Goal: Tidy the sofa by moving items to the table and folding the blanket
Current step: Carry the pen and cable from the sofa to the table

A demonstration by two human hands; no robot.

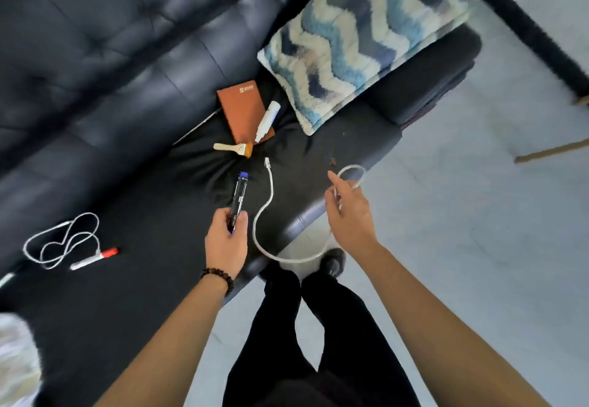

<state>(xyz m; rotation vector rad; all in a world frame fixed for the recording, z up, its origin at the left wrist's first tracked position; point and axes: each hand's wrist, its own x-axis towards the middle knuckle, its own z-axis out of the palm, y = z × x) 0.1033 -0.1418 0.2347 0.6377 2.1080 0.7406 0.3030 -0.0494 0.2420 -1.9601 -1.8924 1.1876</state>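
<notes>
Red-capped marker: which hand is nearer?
Left. The left hand, gripping a blue marker, is right of the red-capped marker; the right hand, holding the white cable, is farther right.

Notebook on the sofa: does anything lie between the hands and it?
Yes. A white marker lies on the notebook, and a small brush sits at its near corner. The left hand holds a blue marker, the right hand a cable.

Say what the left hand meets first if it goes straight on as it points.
Probably the paintbrush, just beyond the tip of the marker that the left hand holds; height above the sofa is unclear.
</notes>
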